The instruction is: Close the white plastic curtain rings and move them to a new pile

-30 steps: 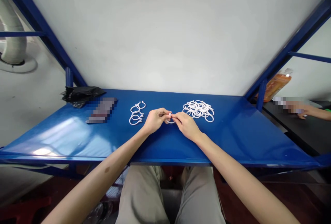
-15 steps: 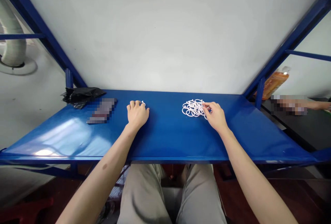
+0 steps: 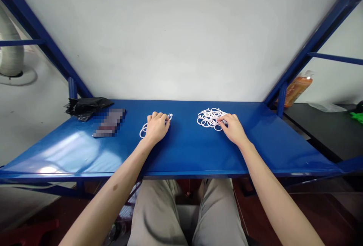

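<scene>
Head view, centre: left hand (image 3: 157, 127) palm-down, right hand (image 3: 233, 128) at thin white ring pile (image 3: 208, 117); grips indeterminable; black plastic bag (image 3: 85, 106) at frame left.

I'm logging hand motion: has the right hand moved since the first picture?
Yes: judged against the blue table, the right hand has moved right, to the pile of white rings.

Glossy tabletop (image 3: 187, 151), smooth plastic rings (image 3: 208, 118)
</scene>
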